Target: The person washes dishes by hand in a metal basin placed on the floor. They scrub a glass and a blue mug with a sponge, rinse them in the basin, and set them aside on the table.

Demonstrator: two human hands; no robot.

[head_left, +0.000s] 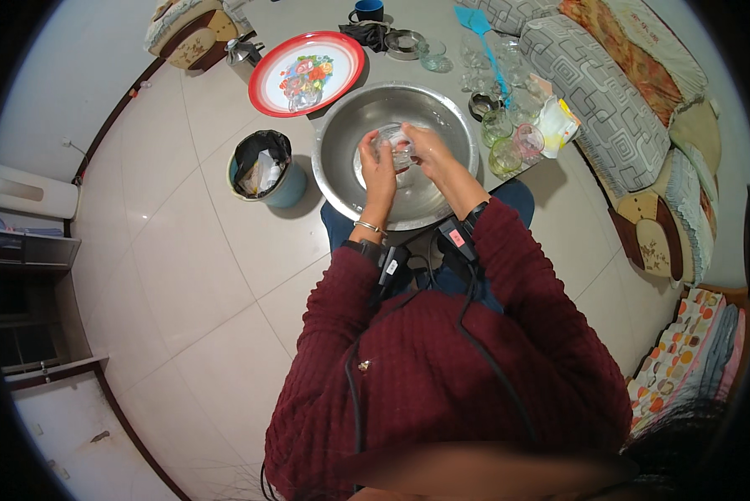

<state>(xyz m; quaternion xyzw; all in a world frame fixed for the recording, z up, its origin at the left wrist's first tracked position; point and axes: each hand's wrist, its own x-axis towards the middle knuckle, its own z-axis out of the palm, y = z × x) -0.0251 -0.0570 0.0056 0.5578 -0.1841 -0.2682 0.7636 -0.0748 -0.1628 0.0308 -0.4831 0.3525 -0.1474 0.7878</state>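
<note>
Over a large stainless steel basin [338, 181], a clear glass vessel [392, 134] is held between both hands. My left hand [376, 158] grips its left side, and my right hand [426, 147] has hold of the right side. Beneath them lies a pale round area in the basin, too hidden to name. Behind the basin at the left, a red-rimmed enamel tray [259, 84] with a flower pattern carries clear glassware [304, 100]. Green glasses [505, 156] and a pink glass [529, 140] stand right of the basin, with several clear glasses behind them.
A bin [287, 188] with a black liner stands on the floor to the left. On the table [412, 12] are a dark mug [368, 10], a glass ashtray [403, 44], a blue fly swatter [489, 50] and a white packet [556, 127]. A sofa [600, 100] borders the right side.
</note>
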